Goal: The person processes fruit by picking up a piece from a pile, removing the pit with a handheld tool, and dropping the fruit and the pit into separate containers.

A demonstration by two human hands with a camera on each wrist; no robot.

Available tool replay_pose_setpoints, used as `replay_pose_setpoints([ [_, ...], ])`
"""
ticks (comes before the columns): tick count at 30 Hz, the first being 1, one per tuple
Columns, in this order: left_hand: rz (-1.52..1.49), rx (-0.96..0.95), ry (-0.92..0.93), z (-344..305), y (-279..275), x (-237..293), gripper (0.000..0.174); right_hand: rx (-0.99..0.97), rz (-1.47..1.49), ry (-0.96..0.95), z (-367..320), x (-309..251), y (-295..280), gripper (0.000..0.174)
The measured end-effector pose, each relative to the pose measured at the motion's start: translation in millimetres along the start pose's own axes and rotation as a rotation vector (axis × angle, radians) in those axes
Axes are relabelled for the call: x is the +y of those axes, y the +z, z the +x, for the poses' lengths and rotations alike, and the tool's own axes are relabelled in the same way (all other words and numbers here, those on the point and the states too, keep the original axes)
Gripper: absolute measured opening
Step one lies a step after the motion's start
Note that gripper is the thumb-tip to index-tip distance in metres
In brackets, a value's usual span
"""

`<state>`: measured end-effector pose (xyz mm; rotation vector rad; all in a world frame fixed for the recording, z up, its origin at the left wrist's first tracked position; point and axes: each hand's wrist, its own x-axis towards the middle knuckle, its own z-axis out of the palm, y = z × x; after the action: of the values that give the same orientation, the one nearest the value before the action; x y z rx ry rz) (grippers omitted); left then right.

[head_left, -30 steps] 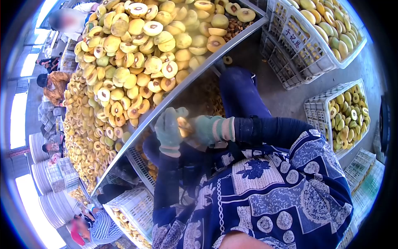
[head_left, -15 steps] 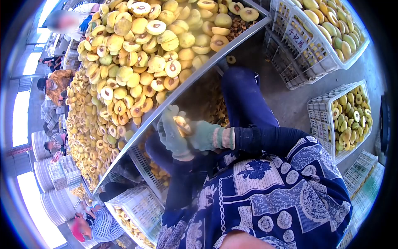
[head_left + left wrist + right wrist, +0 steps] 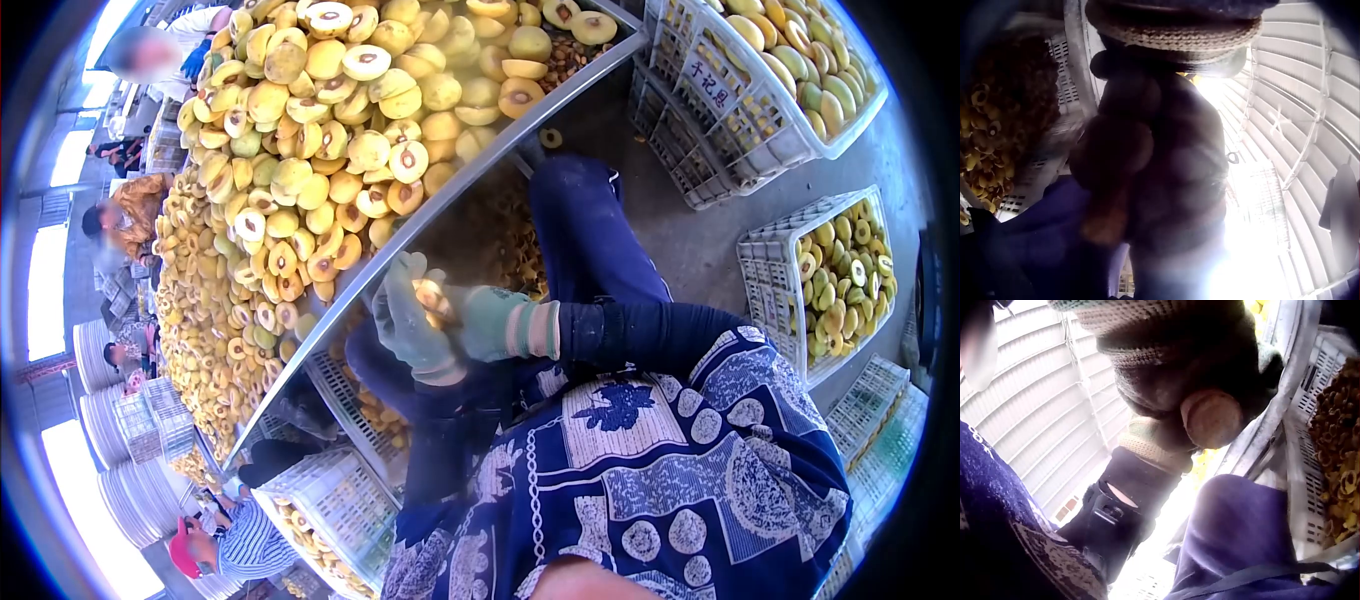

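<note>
My gloved left hand (image 3: 412,325) holds a halved yellow peach (image 3: 433,302), its cut side partly showing between fingers and thumb. Right against it is my right hand (image 3: 492,322), in a pale green knit glove with a striped cuff. From the right hand's grip sticks a round wooden handle end (image 3: 1212,419). The left wrist view, dim as it is, shows the same handle (image 3: 1107,219) pointing down from the fist. The working end of this tool is hidden between the hands. Both hands are over my lap, just outside the metal table rim (image 3: 400,250).
Halved peaches (image 3: 300,180) cover the metal table beyond its rim. Stacked white crates (image 3: 720,100) full of fruit stand at upper right, with another crate (image 3: 770,290) below them. Brown scraps fill a crate (image 3: 1300,506) by my knee. Other people work along the far side.
My left hand has tilted, its wrist shifting toward the right hand. The peach half has turned slightly in its fingers. The right hand stays close against it, holding on to the tool.
</note>
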<state>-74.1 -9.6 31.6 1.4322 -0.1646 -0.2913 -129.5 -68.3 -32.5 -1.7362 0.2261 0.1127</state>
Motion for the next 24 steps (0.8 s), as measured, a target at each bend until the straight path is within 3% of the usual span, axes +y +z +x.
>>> replay_pose_setpoints([
  [2, -0.016, -0.018, 0.012, 2.8, 0.9, -1.8, 0.03, -0.036, 0.026, 0.022, 3.3, -0.5, -8.6, 0.038],
  [4, 0.123, -0.097, 0.182, -0.2, 0.4, -0.5, 0.032, -0.168, -0.038, 0.129, -7.9, -22.4, -32.9, 0.039],
  [5, 0.02, -0.038, -0.029, 1.6, 0.7, 2.0, 0.03, -0.154, -0.099, 0.137, -4.0, -18.7, -27.8, 0.042],
  [6, 0.018, -0.04, -0.029, 2.1, 3.1, 3.0, 0.03, -0.151, -0.1, 0.138, -1.6, -15.1, -24.0, 0.042],
  [8, -0.125, 0.056, -0.102, 1.0, 8.3, 3.4, 0.022, -0.369, -0.566, -0.15, 1.4, -8.8, -18.2, 0.042],
  [9, -0.127, 0.017, -0.097, 1.1, 8.3, 4.6, 0.021, -0.464, -1.041, -0.348, 4.1, -7.5, -14.3, 0.034],
  [10, -0.123, 0.018, -0.1, 1.7, 6.3, 3.6, 0.021, -0.464, -1.035, -0.347, 3.5, -5.2, -11.0, 0.034],
  [12, 0.037, 0.006, 0.031, 3.8, 0.5, -2.6, 0.031, -0.233, -0.361, 0.033, -4.0, -13.1, -13.5, 0.028],
  [13, -0.03, -0.088, 0.045, 11.4, -13.6, -13.4, 0.038, -0.231, -0.362, 0.029, -6.4, -18.0, -17.5, 0.028],
  [14, -0.029, -0.093, 0.055, 12.7, -16.6, -14.6, 0.038, -0.188, -0.168, 0.08, -8.0, -23.4, -22.9, 0.028],
  [15, 0.116, -0.121, 0.191, 13.1, -18.3, -16.2, 0.044, -0.147, 0.024, 0.131, -8.4, -26.1, -27.4, 0.028],
  [16, 0.263, -0.142, 0.323, 13.6, -19.8, -18.4, 0.049, -0.148, 0.019, 0.127, -10.5, -26.8, -26.6, 0.028],
  [18, 0.238, -0.19, 0.328, 16.4, -22.1, -9.7, 0.055, 0.058, 0.176, -0.202, -18.4, -26.9, -18.6, 0.028],
  [20, -0.142, -0.291, -0.044, 14.7, -22.1, 9.6, 0.058, 0.168, 0.097, -0.311, -20.1, -25.8, -19.3, 0.026],
  [23, -0.1, -0.294, 0.084, 2.0, -7.5, 16.9, 0.061, 0.474, -0.112, -0.601, -21.9, -26.7, -20.2, 0.022],
  [24, -0.076, -0.297, 0.149, 2.2, -5.3, 17.6, 0.06, 0.471, -0.115, -0.607, -23.8, -30.5, -20.9, 0.022],
])
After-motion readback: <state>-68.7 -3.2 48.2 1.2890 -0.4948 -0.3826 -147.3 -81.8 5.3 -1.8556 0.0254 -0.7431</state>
